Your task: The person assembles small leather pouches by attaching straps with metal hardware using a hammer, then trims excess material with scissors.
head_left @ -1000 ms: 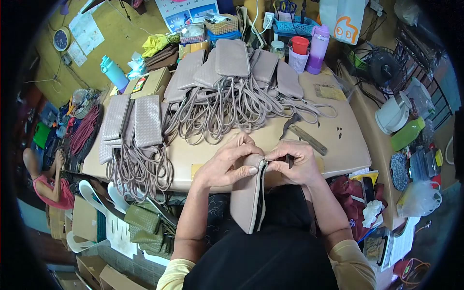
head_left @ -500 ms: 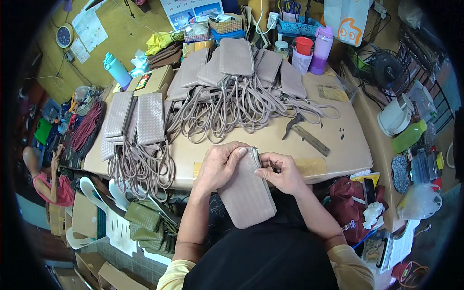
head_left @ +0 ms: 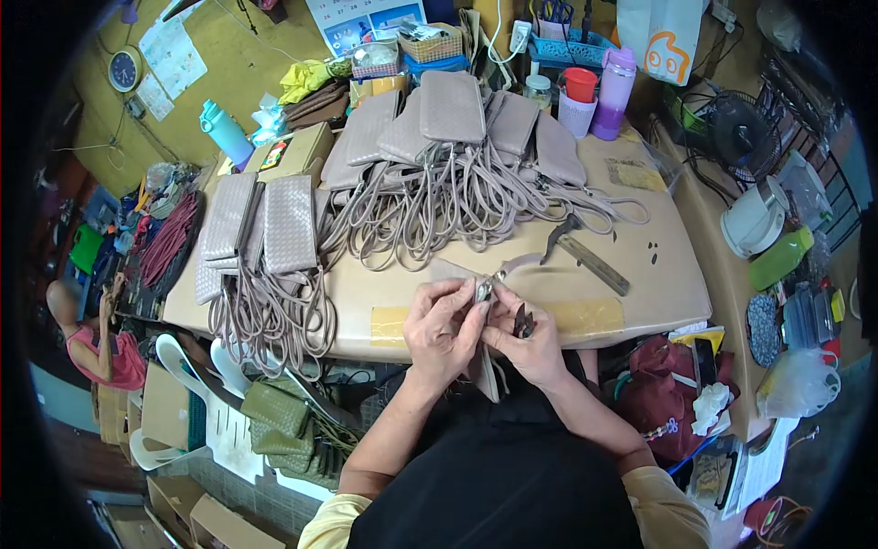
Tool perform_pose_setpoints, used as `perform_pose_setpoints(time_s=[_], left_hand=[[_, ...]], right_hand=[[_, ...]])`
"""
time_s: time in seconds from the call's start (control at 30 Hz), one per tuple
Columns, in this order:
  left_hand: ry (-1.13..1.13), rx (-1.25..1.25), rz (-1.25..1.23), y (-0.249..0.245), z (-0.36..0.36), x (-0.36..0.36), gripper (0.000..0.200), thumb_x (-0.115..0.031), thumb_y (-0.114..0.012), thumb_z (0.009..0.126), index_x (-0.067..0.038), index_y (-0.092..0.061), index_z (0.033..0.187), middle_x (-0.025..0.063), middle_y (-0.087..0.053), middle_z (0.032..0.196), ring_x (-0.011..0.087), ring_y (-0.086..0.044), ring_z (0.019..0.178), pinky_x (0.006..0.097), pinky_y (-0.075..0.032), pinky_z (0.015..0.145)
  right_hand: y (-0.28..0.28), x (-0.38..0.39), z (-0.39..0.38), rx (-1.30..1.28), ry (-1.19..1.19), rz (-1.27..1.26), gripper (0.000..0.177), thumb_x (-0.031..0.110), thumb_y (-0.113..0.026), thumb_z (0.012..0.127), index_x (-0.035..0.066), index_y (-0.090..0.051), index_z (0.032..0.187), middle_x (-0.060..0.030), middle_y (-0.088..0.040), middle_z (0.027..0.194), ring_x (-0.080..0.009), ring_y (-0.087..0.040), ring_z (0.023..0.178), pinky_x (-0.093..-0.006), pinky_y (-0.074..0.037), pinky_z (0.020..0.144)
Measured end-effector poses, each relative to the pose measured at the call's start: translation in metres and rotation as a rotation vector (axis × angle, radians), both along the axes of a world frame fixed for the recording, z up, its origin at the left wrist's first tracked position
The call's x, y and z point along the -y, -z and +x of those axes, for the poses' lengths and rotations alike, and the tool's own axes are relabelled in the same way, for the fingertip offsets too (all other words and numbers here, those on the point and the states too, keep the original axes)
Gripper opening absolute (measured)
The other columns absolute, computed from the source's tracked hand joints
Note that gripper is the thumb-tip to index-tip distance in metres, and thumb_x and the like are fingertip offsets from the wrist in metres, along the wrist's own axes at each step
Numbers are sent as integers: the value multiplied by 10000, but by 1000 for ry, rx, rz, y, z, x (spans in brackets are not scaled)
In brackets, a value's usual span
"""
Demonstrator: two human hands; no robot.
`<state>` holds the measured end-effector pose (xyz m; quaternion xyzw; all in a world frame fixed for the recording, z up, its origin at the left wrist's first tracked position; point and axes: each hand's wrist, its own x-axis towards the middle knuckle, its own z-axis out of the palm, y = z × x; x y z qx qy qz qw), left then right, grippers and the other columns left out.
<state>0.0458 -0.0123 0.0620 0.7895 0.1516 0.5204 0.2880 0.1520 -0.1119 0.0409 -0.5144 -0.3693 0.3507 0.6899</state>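
Observation:
My left hand (head_left: 446, 331) and my right hand (head_left: 529, 346) meet at the table's near edge, both pinching the top end of a taupe woven pouch (head_left: 485, 373). The pouch hangs edge-on below my fingers, mostly hidden by them. Its metal zipper pull (head_left: 482, 291) shows between my thumbs. A taupe strap (head_left: 517, 264) curls up from it onto the table. My right hand also holds a small dark cutter (head_left: 523, 320) against the palm.
Stacks of finished taupe pouches with long straps fill the table's back (head_left: 453, 105) and left side (head_left: 274, 224). A metal tool (head_left: 585, 258) lies right of my hands. Bottles (head_left: 615, 78), a cup and a fan (head_left: 732, 128) stand behind. Green pouches (head_left: 273, 412) lie below; another person (head_left: 87, 343) sits far left.
The pouch was lying flat in my hands, then turned edge-on, and my hands rose to its zipper end. The strap now shows above my fingers.

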Motion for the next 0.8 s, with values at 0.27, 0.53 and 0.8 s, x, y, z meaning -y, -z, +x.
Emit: perform_pose_setpoints(time_s=[0.27, 0.53, 0.8], left_hand=[[149, 5, -130, -4, 2, 10, 288, 41, -654, 737, 12, -623, 1021, 177, -615, 1088, 181, -630, 752, 263, -515, 627], [326, 174, -299, 12, -2, -6, 229, -41, -710, 821, 25, -630, 1025, 146, -677, 966, 215, -665, 888, 315, -533, 777], [465, 319, -619, 6, 0, -18, 64, -19, -678, 861, 35, -666, 894, 119, -658, 902, 146, -627, 761, 244, -499, 712]], right_hand=[[-31, -5, 4, 6, 6, 104, 318, 24, -670, 818, 2, -636, 1134, -26, -553, 828, -61, -519, 724, -227, -447, 642], [-51, 8, -7, 911, 292, 314, 511, -51, -717, 651, 95, -662, 1138, -42, -593, 966, -198, -654, 769, -304, -543, 650], [-68, 4, 27, 750, 217, 107, 281, -45, -722, 713, 28, -666, 978, -92, -606, 783, -224, -613, 663, -306, -474, 592]])
